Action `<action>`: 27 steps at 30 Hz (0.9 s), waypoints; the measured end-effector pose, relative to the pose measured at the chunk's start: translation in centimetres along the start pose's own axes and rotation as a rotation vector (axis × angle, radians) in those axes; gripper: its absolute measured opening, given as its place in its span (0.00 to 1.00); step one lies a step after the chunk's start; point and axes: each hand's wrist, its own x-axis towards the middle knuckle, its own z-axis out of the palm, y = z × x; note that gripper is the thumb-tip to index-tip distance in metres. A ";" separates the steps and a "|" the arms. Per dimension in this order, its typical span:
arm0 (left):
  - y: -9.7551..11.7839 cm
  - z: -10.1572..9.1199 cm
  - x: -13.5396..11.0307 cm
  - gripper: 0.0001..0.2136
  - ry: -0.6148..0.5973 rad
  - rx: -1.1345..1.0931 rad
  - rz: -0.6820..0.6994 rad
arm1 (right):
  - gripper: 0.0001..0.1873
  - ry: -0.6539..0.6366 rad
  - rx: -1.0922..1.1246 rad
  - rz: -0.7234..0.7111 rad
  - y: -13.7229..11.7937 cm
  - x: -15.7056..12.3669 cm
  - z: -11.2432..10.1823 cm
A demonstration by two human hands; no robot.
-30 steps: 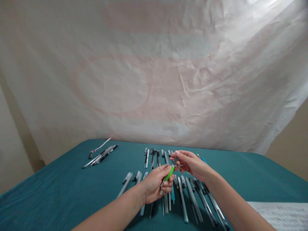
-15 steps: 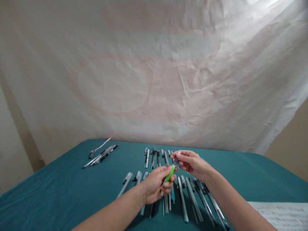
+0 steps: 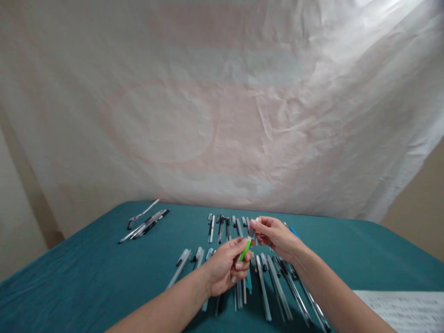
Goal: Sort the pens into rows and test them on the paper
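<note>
My left hand (image 3: 227,268) is closed around a slim bright-green piece (image 3: 245,249) with a whitish collar and a flat dark-grey end; its exact kind is unclear. That piece is tilted, its grey end up and to the right. At this upper end, the fingers of my right hand (image 3: 275,234) are pinched together on the grey part. Both hands are above rows of pens. Nearest below them are a light-coloured pen (image 3: 263,286) and a teal pen (image 3: 249,281). My left hand and forearm hide parts of several pens.
A back row of shorter pens (image 3: 211,229) lies beyond my hands. Clear pens (image 3: 180,268) and black-tipped pens (image 3: 294,291) form the front row. Another pen bundle (image 3: 145,225) is at the far left. A written paper (image 3: 405,307) lies at the lower right of the green cloth-covered table (image 3: 86,268).
Both hands stay nearly in place on the green piece. My right fingers have shifted slightly around its grey end, and the right wrist has turned a little, showing more of a blue item behind it.
</note>
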 end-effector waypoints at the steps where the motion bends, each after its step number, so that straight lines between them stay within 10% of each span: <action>1: 0.0 -0.1 0.0 0.08 -0.004 0.005 0.004 | 0.17 -0.017 -0.004 -0.005 -0.1 0.0 0.0; 27: 0.4 -0.1 -0.6 0.11 -0.081 0.022 -0.085 | 0.12 -0.114 0.275 -0.005 -1.5 -0.7 -0.4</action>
